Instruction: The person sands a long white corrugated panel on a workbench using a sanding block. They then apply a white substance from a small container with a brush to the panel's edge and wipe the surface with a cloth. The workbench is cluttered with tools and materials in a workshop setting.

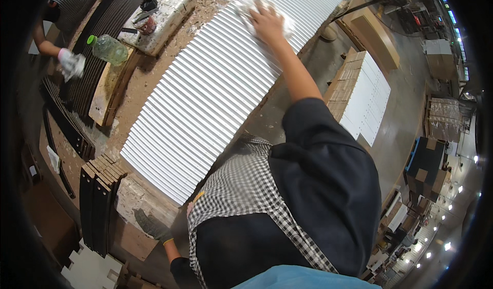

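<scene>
A long white panel of many parallel slats lies slantwise across the workbench before me. Near its far end, my bare right hand presses a white cloth onto the slats, its fingers bent over the cloth. My left hand, in a dark grey glove, is low on the left, beside the panel's near end. Its fingers stretch toward a pale, paint-stained block, and I see nothing held in them; whether they touch the block I cannot tell.
A co-worker's gloved hand holds a white cloth by dark slatted panels. A green-capped bottle lies near a paint-spattered block. Dark curved pieces stand at the lower left. A white-topped stack stands at right.
</scene>
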### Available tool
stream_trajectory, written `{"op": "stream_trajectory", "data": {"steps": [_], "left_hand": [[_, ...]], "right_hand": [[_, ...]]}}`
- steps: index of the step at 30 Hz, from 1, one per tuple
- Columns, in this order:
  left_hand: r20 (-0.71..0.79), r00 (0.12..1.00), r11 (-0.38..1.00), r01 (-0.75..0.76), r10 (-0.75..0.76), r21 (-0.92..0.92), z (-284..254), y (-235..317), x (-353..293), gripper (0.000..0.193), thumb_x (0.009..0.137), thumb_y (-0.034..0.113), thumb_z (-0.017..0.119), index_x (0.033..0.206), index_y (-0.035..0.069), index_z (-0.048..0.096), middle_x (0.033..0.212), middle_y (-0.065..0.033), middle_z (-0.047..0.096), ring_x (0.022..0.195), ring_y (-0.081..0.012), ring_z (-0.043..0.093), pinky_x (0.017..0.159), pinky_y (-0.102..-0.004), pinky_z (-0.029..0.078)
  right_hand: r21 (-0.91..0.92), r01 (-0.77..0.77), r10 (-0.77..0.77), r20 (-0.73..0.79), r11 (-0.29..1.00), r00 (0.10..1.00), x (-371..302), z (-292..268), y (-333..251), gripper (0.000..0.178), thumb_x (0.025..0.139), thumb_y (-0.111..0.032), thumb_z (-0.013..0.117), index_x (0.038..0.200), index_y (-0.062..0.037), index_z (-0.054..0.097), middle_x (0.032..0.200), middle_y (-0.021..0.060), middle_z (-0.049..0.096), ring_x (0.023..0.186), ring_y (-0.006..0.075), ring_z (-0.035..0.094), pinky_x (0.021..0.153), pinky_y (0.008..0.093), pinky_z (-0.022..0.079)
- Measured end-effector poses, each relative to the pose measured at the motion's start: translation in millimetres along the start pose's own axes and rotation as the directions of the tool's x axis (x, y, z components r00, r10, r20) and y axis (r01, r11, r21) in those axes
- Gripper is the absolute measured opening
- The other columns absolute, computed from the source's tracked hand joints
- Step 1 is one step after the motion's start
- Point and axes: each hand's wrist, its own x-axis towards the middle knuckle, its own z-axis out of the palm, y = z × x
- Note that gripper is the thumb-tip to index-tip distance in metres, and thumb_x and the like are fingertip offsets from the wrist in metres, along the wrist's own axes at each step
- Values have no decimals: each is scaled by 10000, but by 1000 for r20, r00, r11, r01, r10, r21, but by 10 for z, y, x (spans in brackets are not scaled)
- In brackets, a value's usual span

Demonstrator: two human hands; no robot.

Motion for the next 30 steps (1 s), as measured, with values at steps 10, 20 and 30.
{"op": "stream_trajectory", "data": {"steps": [10,20,30], "left_hand": [[-16,999,998,-52,51,-46,-23,134,53,407,1094,236,469,1329,-65,612,1456,-228,568,1372,-371,521,1166,-494,388],[-54,998,990,-39,32,-133,4,148,140,425,1094,244,462,1321,-81,616,1462,-246,556,1370,-391,519,1160,-504,394],[8,1000,996,23,-22,-90,20,34,17,442,1092,248,461,1339,-94,594,1521,-242,494,1408,-378,472,1160,-494,401]], "right_hand": [[-377,-196,414,681,905,603,-2151,-1363,2083,333,894,-271,631,1154,-97,746,1070,230,738,995,408,716,865,510,565],[-172,-323,355,211,931,911,-320,-391,544,696,996,-588,500,1495,-103,535,1558,188,478,1491,426,331,1147,690,270],[109,-179,148,246,978,958,1536,748,-493,367,911,-286,597,1086,7,733,1148,221,729,1161,399,665,1013,534,506]]}}
